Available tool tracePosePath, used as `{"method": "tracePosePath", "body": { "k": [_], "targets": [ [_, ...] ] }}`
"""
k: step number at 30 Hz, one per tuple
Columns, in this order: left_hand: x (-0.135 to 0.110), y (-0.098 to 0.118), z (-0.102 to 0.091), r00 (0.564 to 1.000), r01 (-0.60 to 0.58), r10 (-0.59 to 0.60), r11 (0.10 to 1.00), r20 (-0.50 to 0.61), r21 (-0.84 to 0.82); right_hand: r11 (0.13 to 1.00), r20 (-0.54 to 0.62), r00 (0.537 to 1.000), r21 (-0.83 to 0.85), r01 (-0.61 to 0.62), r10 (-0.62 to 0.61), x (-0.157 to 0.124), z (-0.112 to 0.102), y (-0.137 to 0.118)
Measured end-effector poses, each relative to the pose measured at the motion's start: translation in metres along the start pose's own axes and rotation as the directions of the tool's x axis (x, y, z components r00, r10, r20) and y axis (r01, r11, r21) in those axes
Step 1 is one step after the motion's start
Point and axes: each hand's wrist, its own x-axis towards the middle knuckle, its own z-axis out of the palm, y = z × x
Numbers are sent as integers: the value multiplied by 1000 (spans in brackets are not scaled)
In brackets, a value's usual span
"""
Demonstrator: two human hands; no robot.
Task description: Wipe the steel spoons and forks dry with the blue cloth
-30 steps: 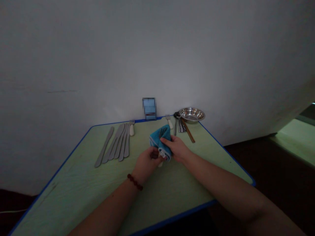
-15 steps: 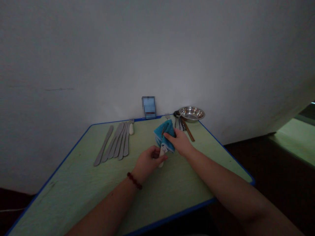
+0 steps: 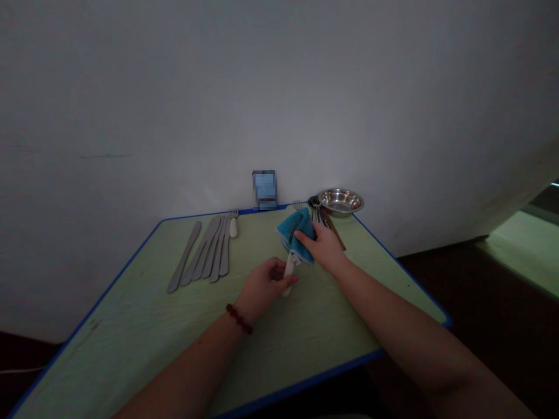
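My left hand [image 3: 273, 278] is closed around the white handle [image 3: 289, 267] of a piece of cutlery held above the table. A blue cloth [image 3: 290, 224] with a pale edge and a small tag is folded about its metal end, so the kind of utensil cannot be made out. Pinching the cloth from the right is my right hand [image 3: 324, 244], its thumb on top near a strip of grey metal. Behind the cloth, the tines of a fork [image 3: 297, 205] stick out.
To the left lie several grey metal table knives [image 3: 203, 253] and a white-handled fork [image 3: 233, 226]. At the back right are several spoons [image 3: 315, 203], wooden chopsticks [image 3: 338, 235] and a steel bowl [image 3: 340, 202]. A blurred-out screen [image 3: 265, 190] leans against the wall [image 3: 174, 105].
My right hand and the cloth have shifted slightly up and to the right along the utensil, baring more of the white handle. My left hand stays nearly in place.
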Motion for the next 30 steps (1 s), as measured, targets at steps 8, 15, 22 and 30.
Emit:
{"method": "tracePosePath", "body": {
  "k": [8,15,22,30],
  "targets": [
    [-1,1,1,1000,-11,11,1000,-3,28,998,-72,997,48,28,-25,1,-1,-1],
    [0,0,1,999,-36,37,999,-9,36,969,-140,990,245,40,-5,2,6,7],
    [0,0,2,999,-38,39,998,-15,47,768,-146,975,640,-36,168,-5,25,4],
    [0,1,1,998,-51,51,998,-33,23,739,-100,976,670,-77,192,-8,25,-3]
  ]
}}
